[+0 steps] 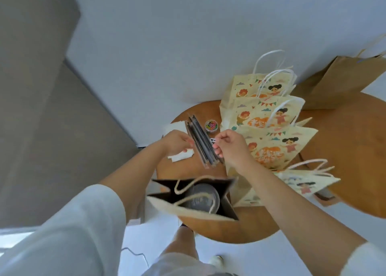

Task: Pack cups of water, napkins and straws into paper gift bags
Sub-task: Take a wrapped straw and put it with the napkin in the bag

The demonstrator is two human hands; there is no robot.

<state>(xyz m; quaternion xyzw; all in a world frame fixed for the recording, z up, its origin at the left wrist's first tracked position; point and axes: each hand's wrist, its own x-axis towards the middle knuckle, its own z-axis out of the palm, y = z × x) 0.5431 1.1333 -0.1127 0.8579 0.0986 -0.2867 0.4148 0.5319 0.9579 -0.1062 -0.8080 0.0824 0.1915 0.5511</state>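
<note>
Straws [201, 144] lie between left hand [177, 143] and right hand [230, 147] pinching a clip [211, 140].

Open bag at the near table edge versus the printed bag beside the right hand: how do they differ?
The open bag stands with its mouth spread; the printed bag is flattened and leaning. The open bag holds a cup; the printed bag shows no contents. Both are cream paper.
</note>
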